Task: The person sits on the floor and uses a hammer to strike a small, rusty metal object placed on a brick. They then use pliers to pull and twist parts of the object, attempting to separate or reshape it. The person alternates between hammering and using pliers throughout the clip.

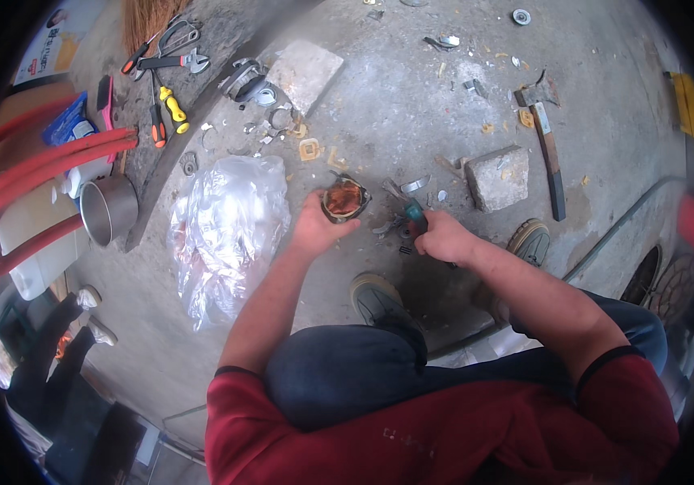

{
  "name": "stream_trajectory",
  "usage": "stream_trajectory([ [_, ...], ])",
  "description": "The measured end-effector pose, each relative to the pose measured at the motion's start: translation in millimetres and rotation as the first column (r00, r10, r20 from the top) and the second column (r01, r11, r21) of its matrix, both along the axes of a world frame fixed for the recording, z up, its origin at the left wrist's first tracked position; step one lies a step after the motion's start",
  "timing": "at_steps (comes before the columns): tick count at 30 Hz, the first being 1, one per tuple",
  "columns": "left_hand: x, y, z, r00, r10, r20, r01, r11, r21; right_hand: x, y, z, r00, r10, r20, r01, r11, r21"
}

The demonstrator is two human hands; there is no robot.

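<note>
My left hand [316,227] grips a round motor part with copper windings [344,199], its copper-coloured face turned up and a dark rim around it. Just to the right, my right hand [445,237] is closed around a hand tool with a teal handle [415,212]. The metal head of this tool points up and left toward the motor part, apart from it; its exact kind is unclear. A curved metal shard [415,183] lies beside the tool head, and more metal scraps lie under the tool.
A clear plastic bag [231,236] lies left of my left hand. At right are a concrete block [497,177] and a hatchet [544,145]. Another block [305,76], screwdrivers [172,109] and an adjustable wrench [174,62] lie farther off. A metal pot [109,209] stands left; a person's legs [65,339] show behind.
</note>
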State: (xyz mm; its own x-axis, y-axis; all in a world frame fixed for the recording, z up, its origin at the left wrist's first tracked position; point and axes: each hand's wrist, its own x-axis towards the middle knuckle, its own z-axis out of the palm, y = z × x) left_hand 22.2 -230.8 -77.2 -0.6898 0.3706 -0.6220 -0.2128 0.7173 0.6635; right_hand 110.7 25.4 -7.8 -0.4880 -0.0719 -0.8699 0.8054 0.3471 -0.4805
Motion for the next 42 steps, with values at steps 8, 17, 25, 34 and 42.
stream_trajectory([
  [8, 2, -4, -7, 1.000, -0.009, 0.004, 0.009, 1.000, 0.006, 13, 12, -18, 0.997, 0.047, 0.063, -0.056, 0.987, 0.152],
  [17, 1, -11, -20, 0.991, 0.071, 0.112, -0.086, 0.986, 0.143, 20, 20, -29, 0.977, 0.205, -0.063, -0.183, 0.951, 0.248],
  [25, 1, -9, -17, 0.967, 0.157, 0.199, -0.195, 0.962, 0.193, 25, 23, -35, 0.969, 0.234, -0.081, -0.204, 0.940, 0.274],
  [34, 2, -3, -13, 0.639, 0.369, 0.675, -0.642, 0.740, 0.203, 23, 26, -32, 0.977, 0.204, -0.060, -0.181, 0.947, 0.265],
  [42, -4, 2, -15, 0.351, 0.168, 0.921, -0.726, 0.670, 0.154, 22, 27, -30, 0.977, 0.208, -0.052, -0.187, 0.946, 0.265],
])
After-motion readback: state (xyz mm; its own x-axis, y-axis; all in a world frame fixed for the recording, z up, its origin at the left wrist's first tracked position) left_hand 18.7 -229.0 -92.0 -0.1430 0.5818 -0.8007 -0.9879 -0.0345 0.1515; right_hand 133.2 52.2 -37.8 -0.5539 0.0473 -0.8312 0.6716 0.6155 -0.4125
